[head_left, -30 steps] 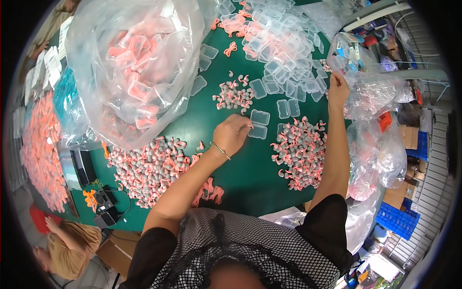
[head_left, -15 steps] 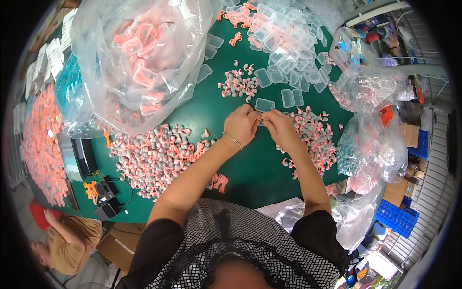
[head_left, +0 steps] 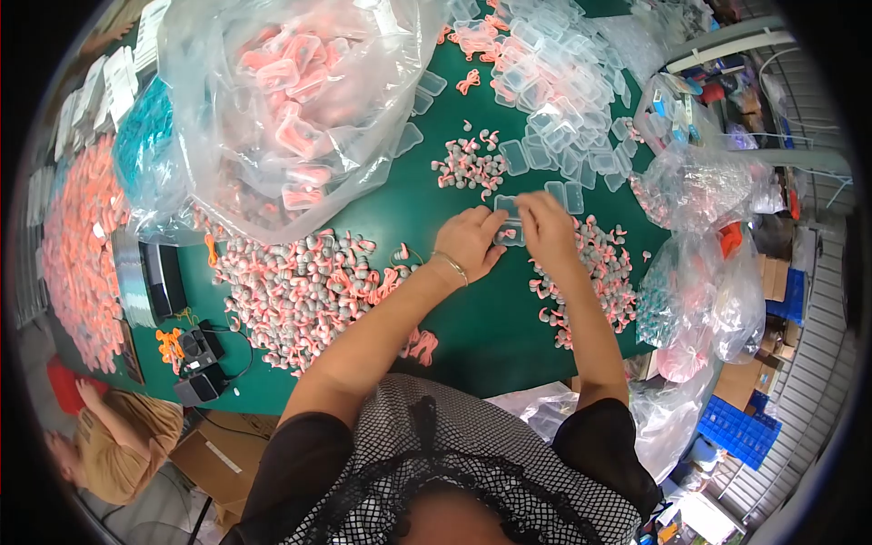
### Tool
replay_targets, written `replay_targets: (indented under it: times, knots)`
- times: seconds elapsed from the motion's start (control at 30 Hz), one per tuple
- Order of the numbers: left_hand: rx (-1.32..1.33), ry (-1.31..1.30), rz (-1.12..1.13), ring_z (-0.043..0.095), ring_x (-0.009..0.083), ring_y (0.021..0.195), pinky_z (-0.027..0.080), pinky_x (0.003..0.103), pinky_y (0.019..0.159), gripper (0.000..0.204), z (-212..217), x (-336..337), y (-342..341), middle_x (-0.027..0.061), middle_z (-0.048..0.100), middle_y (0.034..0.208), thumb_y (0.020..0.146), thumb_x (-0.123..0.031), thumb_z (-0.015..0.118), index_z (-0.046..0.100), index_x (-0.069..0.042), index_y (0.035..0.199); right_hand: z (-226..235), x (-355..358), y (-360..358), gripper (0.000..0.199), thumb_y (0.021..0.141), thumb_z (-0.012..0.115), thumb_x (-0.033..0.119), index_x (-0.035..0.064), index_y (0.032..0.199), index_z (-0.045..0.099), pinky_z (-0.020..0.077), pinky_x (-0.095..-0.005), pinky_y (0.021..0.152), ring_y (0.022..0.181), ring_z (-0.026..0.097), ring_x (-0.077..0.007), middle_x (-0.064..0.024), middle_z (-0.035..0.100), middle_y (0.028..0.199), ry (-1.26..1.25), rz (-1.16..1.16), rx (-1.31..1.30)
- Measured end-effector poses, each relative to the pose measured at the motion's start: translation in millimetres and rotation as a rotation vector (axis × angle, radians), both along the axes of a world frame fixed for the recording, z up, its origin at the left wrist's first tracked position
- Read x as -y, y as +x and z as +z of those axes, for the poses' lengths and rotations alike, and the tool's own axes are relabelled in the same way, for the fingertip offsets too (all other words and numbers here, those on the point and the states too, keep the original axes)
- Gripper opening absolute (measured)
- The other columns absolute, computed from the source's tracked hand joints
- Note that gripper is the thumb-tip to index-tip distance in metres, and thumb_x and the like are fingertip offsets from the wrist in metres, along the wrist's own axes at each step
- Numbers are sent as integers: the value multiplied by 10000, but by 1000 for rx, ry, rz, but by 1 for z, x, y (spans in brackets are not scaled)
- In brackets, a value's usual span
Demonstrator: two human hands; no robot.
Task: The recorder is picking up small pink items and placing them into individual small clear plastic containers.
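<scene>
A small clear plastic box (head_left: 510, 234) stands open between my hands over the green table, with a small pink and grey piece showing in it. My left hand (head_left: 468, 245) is closed on the box's left side, thumb and fingers at its edge. At the box's far right edge, the bent fingers of my right hand (head_left: 549, 232) are pressed together, slightly blurred, on the lid side. Close to my right wrist lies a pile of pink and grey earbud-like pieces (head_left: 595, 272). A smaller heap of such pieces (head_left: 468, 163) sits beyond my left hand.
A large pile of earbud-like pieces (head_left: 300, 291) spreads left of my left forearm. Behind it bulges a big clear bag (head_left: 363, 118) of filled boxes. Clear boxes (head_left: 563, 109) are heaped at the far side. Plastic bags (head_left: 699, 182) line the right. A person (head_left: 136, 436) sits at lower left.
My hands have moved slightly apart, the right one lifting toward the box's far edge. The box between them now shows open with a piece in it. The whole view has shifted a little.
</scene>
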State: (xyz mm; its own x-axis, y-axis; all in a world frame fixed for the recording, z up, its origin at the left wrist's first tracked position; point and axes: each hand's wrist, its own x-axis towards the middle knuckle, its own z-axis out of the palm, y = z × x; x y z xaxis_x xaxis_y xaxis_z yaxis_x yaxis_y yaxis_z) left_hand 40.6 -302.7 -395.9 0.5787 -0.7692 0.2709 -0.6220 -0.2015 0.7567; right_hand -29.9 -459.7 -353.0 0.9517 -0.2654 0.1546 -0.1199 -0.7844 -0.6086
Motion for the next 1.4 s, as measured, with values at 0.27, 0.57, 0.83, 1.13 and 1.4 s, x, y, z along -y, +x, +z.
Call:
replay_targets:
  times: [0.27, 0.57, 0.83, 1.13, 1.4]
  knots:
    - [18, 4, 1, 580, 299, 842, 491, 401, 716, 482, -5, 1, -1, 95, 553, 898, 698, -200, 745, 571, -81, 1132, -18, 30, 180, 156, 787, 622, 84, 105, 931, 679, 323, -508, 956, 1133, 507, -261, -37, 620, 1100, -671, 33, 293]
    - [11, -12, 8, 585, 307, 877, 495, 403, 738, 465, -9, -2, 0, 100, 567, 938, 698, -197, 751, 571, -75, 1109, -4, 37, 185, 120, 828, 674, 154, 93, 930, 687, 356, -509, 965, 915, 612, -206, -16, 668, 827, -663, 165, 218]
    - [-44, 40, 14, 599, 281, 942, 509, 390, 787, 471, -6, -3, 2, 83, 584, 978, 661, -172, 783, 590, -90, 1082, 14, 20, 16, 108, 813, 677, 83, 40, 909, 654, 482, -355, 683, 766, 608, -260, -100, 647, 831, 122, 116, -26]
    - [-61, 11, 4, 604, 284, 838, 494, 397, 717, 427, -5, 0, 1, 68, 580, 880, 680, -176, 771, 592, -107, 1062, -12, 7, -17, 125, 764, 713, 50, 35, 873, 655, 479, -378, 721, 842, 594, -279, -78, 617, 900, 0, 124, 106]
    - [-63, -27, 5, 602, 292, 843, 494, 396, 721, 434, -7, -1, 1, 77, 581, 889, 682, -175, 771, 592, -95, 1069, -10, 6, -25, 154, 776, 672, 19, 48, 927, 656, 457, -393, 753, 881, 568, -297, -82, 602, 922, -192, 202, 152]
